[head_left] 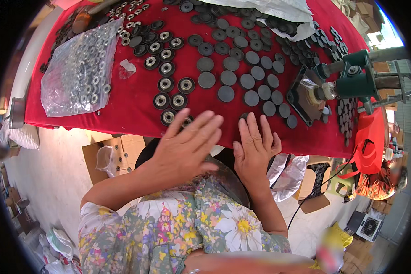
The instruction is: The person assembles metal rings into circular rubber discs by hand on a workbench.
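Observation:
My left hand is stretched out flat at the table's front edge, fingers slightly apart. Its fingertips partly cover a black disc with a metal bearing in its centre, the nearest of two columns of such discs. My right hand lies beside it with straight fingers. Under its fingertips, at the cloth's edge, a dark round disc shows only in part; whether it is pressed or just covered I cannot tell. Plain grey discs lie in loose rows beyond the right hand. Neither hand grips anything.
A red cloth covers the table. At the left lies a clear bag of metal rings. A green hand press stands at the right edge. Open cardboard boxes sit below, and a black cable hangs at the right.

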A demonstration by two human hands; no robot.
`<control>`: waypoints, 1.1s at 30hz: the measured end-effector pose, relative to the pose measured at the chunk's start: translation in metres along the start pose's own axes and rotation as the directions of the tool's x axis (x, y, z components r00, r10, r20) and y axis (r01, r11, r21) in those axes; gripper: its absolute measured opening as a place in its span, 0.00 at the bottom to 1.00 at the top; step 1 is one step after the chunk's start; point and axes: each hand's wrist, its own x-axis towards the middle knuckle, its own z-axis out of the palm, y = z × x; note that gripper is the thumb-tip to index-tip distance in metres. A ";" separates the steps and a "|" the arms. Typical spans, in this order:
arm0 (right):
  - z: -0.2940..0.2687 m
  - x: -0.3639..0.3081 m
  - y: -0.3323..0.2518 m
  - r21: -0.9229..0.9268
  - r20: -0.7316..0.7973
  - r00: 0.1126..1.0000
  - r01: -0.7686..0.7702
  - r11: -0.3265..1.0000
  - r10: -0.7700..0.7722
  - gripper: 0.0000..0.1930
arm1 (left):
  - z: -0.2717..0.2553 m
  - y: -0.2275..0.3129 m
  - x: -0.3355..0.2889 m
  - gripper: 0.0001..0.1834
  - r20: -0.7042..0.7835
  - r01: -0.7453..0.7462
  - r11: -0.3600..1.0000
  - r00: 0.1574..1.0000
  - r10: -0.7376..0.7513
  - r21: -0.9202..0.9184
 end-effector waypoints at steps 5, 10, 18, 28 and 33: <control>-0.013 0.016 -0.010 0.009 0.034 0.999 0.033 0.999 -0.034 0.27 | 0.005 -0.008 -0.032 0.43 -0.017 0.127 0.988 0.992 -0.126 0.084; -0.002 0.061 -0.025 -0.075 0.046 0.990 0.135 0.988 -0.132 0.29 | 0.017 -0.006 -0.015 0.45 -0.045 0.084 0.996 0.996 -0.082 0.026; 0.015 0.065 -0.024 -0.163 0.004 0.971 0.238 0.958 -0.240 0.27 | 0.007 -0.010 -0.023 0.44 -0.056 0.067 0.998 0.996 -0.067 -0.008; 0.001 0.067 -0.015 -0.073 0.055 0.972 0.231 0.970 -0.227 0.28 | 0.015 -0.011 -0.048 0.45 -0.101 0.093 0.984 0.992 -0.078 0.149; -0.010 0.143 -0.006 0.103 -0.161 0.943 0.310 0.945 -0.291 0.22 | 0.024 -0.007 -0.016 0.46 -0.077 0.072 0.995 0.995 -0.067 0.069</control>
